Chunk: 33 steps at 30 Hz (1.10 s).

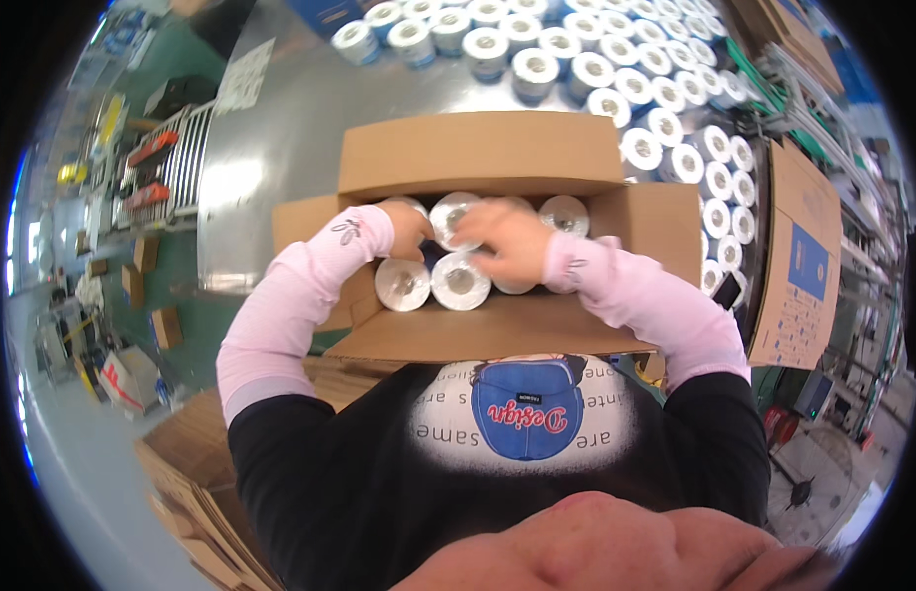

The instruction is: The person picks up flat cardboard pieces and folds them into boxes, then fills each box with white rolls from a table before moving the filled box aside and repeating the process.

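In mid-frame, a left hand (409, 234) and right hand (512, 236) work inside an open cardboard box (478, 150), apparently settling white rolls (403, 285); fingers bent, grip I can't tell. Next calls for gentle alignment.

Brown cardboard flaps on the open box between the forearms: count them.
4: far flap, near flap, left flap, right flap; pink fabric sleeves partly cover the side ones.
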{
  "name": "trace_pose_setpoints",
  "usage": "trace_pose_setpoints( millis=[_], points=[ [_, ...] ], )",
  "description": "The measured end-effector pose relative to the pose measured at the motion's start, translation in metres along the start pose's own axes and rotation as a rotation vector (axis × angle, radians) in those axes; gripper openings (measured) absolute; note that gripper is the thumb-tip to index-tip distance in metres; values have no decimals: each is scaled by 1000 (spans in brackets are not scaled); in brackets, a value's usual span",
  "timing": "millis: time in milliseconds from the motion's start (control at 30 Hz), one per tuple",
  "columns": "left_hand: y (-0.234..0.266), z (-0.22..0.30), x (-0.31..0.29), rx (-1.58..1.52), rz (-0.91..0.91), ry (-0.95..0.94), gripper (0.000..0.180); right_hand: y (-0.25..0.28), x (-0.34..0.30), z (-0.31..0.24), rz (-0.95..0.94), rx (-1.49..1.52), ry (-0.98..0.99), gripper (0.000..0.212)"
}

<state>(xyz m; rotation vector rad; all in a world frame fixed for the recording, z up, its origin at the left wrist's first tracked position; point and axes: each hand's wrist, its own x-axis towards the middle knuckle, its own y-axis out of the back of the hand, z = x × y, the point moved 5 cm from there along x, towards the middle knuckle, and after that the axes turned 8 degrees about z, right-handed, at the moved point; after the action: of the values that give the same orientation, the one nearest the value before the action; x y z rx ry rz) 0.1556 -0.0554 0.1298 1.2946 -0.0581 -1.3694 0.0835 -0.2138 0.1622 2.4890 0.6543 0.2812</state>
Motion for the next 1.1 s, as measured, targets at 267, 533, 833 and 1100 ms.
trace_pose_setpoints(
  millis=[267,533,833,1100],
  points=[
    [136,50,186,-59,855,-182,34,101,-125,96,848,-173,-329,50],
    [57,120,374,459,570,-237,38,178,-175,238,839,-432,-613,49],
    [87,85,361,297,380,105,43,168,-110,337,255,-774,-930,41],
    [175,22,232,-1526,796,-328,30,135,-209,382,495,-661,-1025,33]
  ],
)
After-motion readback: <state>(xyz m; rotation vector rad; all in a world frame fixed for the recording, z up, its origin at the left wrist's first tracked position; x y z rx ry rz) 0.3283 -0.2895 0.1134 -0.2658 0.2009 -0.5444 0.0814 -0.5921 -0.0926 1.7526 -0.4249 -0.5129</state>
